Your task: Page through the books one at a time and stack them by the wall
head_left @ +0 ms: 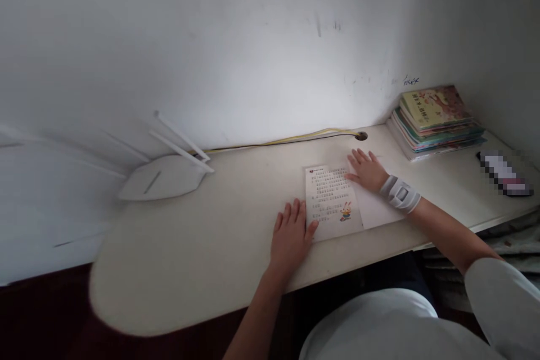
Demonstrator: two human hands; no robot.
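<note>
An open booklet [331,230] lies on the white desk, its left page printed with lines of text and a small cartoon rabbit. My left hand [292,235] rests at the booklet's left edge, fingers stretched out and the thumb over the lower left corner. Across the upper part of the booklet lies my right hand [368,171], fingers spread flat and nothing held in them. It covers some of the right page, which looks blank where it shows. A grey and white band is around my right wrist.
A stack of books [436,118] sits at the back right. In front of it, at the far right, lies a phone [504,174]. On the left stands a white router [164,177] with antennas. Cables [291,138] run along the wall to a desk hole [361,136].
</note>
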